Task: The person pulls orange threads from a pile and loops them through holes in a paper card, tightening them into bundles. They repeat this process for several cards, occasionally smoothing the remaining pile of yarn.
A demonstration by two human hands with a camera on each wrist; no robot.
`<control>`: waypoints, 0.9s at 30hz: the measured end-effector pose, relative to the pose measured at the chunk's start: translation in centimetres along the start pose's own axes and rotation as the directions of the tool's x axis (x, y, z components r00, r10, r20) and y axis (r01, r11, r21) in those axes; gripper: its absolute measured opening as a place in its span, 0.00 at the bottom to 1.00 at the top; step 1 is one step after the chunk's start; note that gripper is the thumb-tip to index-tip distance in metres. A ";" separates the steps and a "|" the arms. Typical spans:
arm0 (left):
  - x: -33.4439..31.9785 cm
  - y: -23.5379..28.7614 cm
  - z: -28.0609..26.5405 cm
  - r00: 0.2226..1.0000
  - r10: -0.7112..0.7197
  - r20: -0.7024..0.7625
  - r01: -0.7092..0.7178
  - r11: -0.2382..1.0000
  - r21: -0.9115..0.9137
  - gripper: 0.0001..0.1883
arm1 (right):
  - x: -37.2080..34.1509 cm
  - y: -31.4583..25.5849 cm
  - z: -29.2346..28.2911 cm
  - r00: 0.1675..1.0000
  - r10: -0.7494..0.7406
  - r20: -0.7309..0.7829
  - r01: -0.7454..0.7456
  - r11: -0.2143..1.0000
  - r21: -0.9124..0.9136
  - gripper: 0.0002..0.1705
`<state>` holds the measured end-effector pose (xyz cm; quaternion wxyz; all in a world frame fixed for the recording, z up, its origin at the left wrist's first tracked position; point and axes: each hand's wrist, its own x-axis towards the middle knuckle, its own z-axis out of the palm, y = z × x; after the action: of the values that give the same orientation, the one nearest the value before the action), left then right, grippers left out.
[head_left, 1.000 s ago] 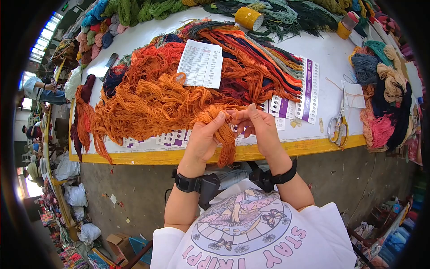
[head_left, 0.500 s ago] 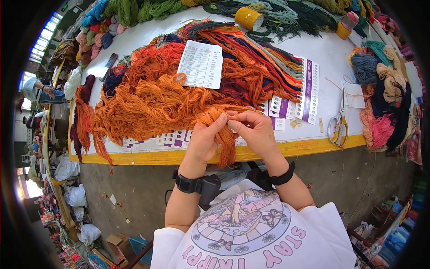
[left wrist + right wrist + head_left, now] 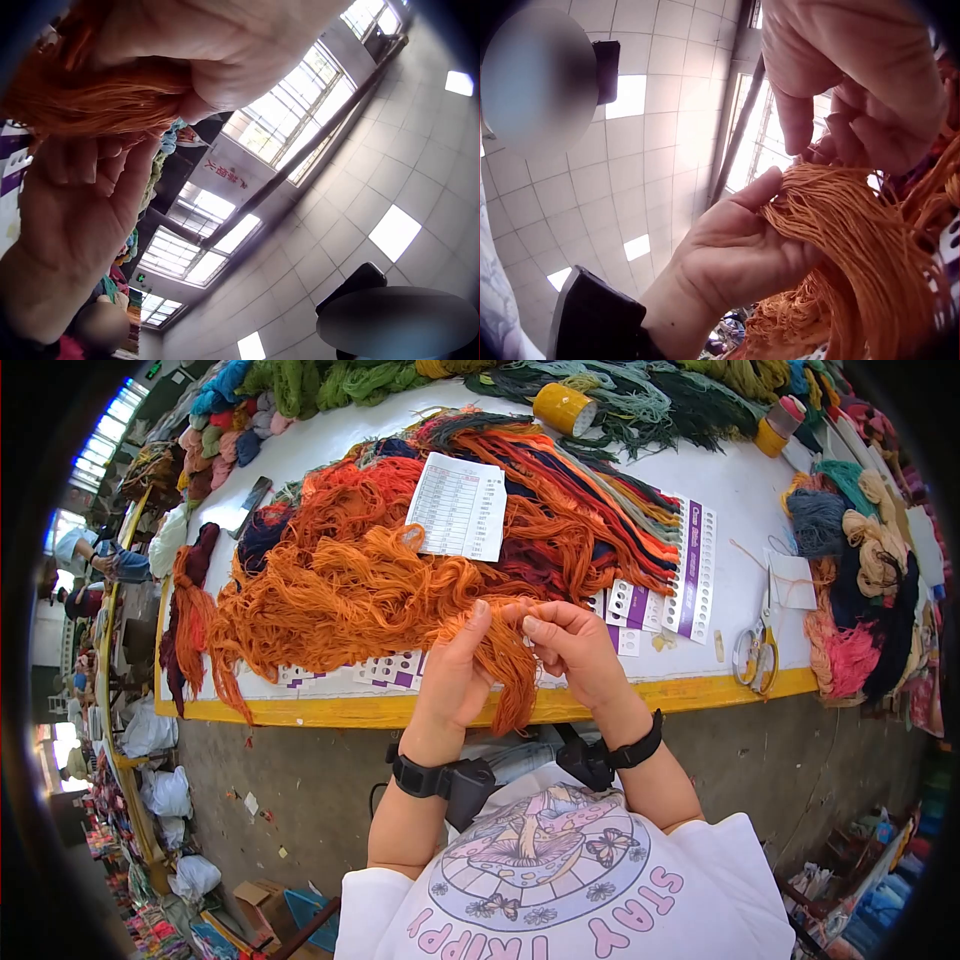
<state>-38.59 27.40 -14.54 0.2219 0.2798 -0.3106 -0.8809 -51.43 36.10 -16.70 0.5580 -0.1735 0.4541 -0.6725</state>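
Observation:
My left hand (image 3: 455, 675) grips a bundle of orange embroidery thread (image 3: 512, 680) near the table's front edge. In the right wrist view its thumb lies along the top of the strands, and the thread fans down over the fingers. Close beside it, my right hand (image 3: 585, 655) has curled fingers, with thumb and fingertips pinching a few strands at the upper end of the bundle. From the left wrist, the right hand (image 3: 82, 202) shows just under the thread. Behind both hands spreads a large heap of orange thread (image 3: 330, 600).
A printed paper list (image 3: 455, 505) lies on the heap. Punched thread cards (image 3: 690, 570) hold colored strands at the right. Scissors (image 3: 757, 650) and a pink-and-blue thread pile (image 3: 850, 645) lie farther right. A yellow roll (image 3: 565, 410) sits at the back.
My right thumb was raised first, then came down to the fingers at the strands beside the left thumb. Now the right hand sits slightly lower and farther right. The left hand keeps its grip.

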 end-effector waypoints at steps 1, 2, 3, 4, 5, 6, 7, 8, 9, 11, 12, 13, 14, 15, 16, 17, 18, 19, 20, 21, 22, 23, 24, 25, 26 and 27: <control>0.0 0.0 0.2 1.000 0.019 -0.013 -0.019 1.000 0.022 0.18 | -0.1 -0.2 0.3 1.000 -0.012 0.009 0.012 1.000 -0.023 0.09; -0.1 0.0 0.3 0.999 0.039 -0.025 -0.038 0.998 0.045 0.18 | -0.2 -0.4 0.5 1.000 -0.024 0.017 0.024 0.999 -0.045 0.09; -0.1 -0.1 0.4 0.998 0.064 -0.018 -0.062 0.995 0.081 0.18 | -0.2 -0.6 0.7 0.999 -0.035 0.016 0.037 0.996 -0.082 0.09; -0.1 -0.2 0.5 0.996 0.088 -0.009 -0.087 0.990 0.116 0.18 | -0.3 -0.7 0.8 0.999 -0.047 0.015 0.049 0.992 -0.119 0.09; -0.1 -0.3 0.6 0.994 0.112 0.000 -0.111 0.982 0.150 0.18 | -0.3 -0.7 0.8 0.998 -0.059 0.015 0.061 0.986 -0.157 0.08; -0.2 -0.4 0.7 0.993 0.122 -0.003 -0.120 0.980 0.157 0.17 | -0.3 -0.7 0.9 0.998 -0.060 0.006 0.061 0.988 -0.140 0.08; -0.3 -0.4 0.9 0.991 0.131 -0.006 -0.128 0.978 0.163 0.17 | -0.3 -0.5 0.9 0.998 -0.062 -0.002 0.061 0.991 -0.123 0.08; -0.4 -0.4 1.0 0.990 0.141 -0.009 -0.137 0.976 0.169 0.17 | -0.3 -0.4 0.9 0.998 -0.063 -0.010 0.061 0.993 -0.106 0.08; -0.3 -0.4 0.9 0.988 0.152 -0.008 -0.149 0.975 0.162 0.16 | -0.3 -0.5 0.9 0.997 -0.070 -0.018 0.067 0.992 -0.104 0.07; -0.2 -0.4 0.8 0.984 0.176 -0.005 -0.174 0.974 0.147 0.16 | -0.5 -0.5 1.1 0.996 -0.083 -0.032 0.080 0.992 -0.101 0.07; -0.2 -0.4 0.8 0.983 0.183 -0.013 -0.179 0.972 0.150 0.16 | -0.5 -0.4 1.1 0.997 -0.069 -0.027 0.066 0.993 -0.094 0.06; -0.2 -0.3 0.7 0.982 0.189 -0.020 -0.184 0.971 0.152 0.16 | -0.4 -0.1 1.0 0.998 -0.055 -0.022 0.053 0.995 -0.088 0.06; -0.2 -0.3 0.7 0.980 0.195 -0.028 -0.189 0.970 0.155 0.15 | -0.3 0.2 0.8 0.999 -0.041 -0.017 0.040 0.996 -0.081 0.05; -0.2 -0.3 0.6 0.979 0.204 -0.024 -0.197 0.965 0.175 0.15 | -0.2 0.4 0.6 1.000 -0.026 0.009 0.026 0.999 -0.045 0.05; -0.2 -0.4 0.3 0.977 0.212 -0.021 -0.204 0.959 0.195 0.15 | -0.2 0.5 0.3 0.999 -0.012 0.037 0.012 1.000 -0.009 0.06; -0.2 -0.6 0.1 0.975 0.221 -0.018 -0.212 0.953 0.216 0.14 | -0.2 0.5 0.2 0.998 0.002 0.064 -0.003 1.000 0.026 0.06; -0.1 -0.6 0.0 0.972 0.237 -0.007 -0.227 0.938 0.263 0.14 | -0.2 0.5 0.4 0.999 -0.016 0.040 0.016 1.000 -0.010 0.06; -0.1 -0.7 -0.1 0.968 0.252 0.004 -0.241 0.920 0.309 0.13 | -0.3 0.4 0.7 0.999 -0.033 0.016 0.034 0.998 -0.046 0.06; 0.0 -0.8 -0.2 0.963 0.267 0.016 -0.255 0.899 0.355 0.13 | -0.4 0.3 0.9 0.999 -0.052 -0.008 0.051 0.995 -0.082 0.06; 0.0 -0.8 -0.4 0.968 0.250 -0.019 -0.227 0.904 0.363 0.13 | -0.3 0.3 0.9 0.998 -0.064 -0.021 0.064 0.997 -0.032 0.07; 0.0 -0.7 -0.8 0.971 0.233 -0.053 -0.198 0.908 0.369 0.14 | -0.2 0.3 0.7 0.996 -0.077 -0.035 0.078 0.997 0.017 0.08; 0.0 -0.6 -0.8 0.972 0.216 -0.087 -0.169 0.911 0.375 0.14 | -0.1 0.2 0.5 0.995 -0.090 -0.050 0.093 0.993 0.066 0.09; -0.1 -0.4 -0.7 0.977 0.198 -0.082 -0.170 0.948 0.270 0.14 | 0.0 -0.1 0.2 0.998 -0.005 0.060 -0.012 0.962 0.272 0.09; -0.3 -0.1 -0.3 0.981 0.180 -0.074 -0.166 0.973 0.161 0.14 | 0.0 -0.5 -0.4 0.981 0.056 0.183 -0.135 0.882 0.452 0.10; -0.4 0.2 0.1 0.985 0.162 -0.064 -0.159 0.986 0.050 0.14 | -0.1 -0.8 -0.5 0.946 0.089 0.312 -0.268 0.756 0.597 0.10; -0.5 0.3 0.3 0.988 0.146 -0.041 -0.144 0.989 0.034 0.15 | -0.2 -1.1 -0.4 0.954 0.106 0.279 -0.231 0.856 0.463 0.11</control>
<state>-38.35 27.58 -13.99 0.2877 0.2790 -0.3388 -0.8512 -52.32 36.40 -16.00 0.6921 -0.0666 0.2102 -0.6873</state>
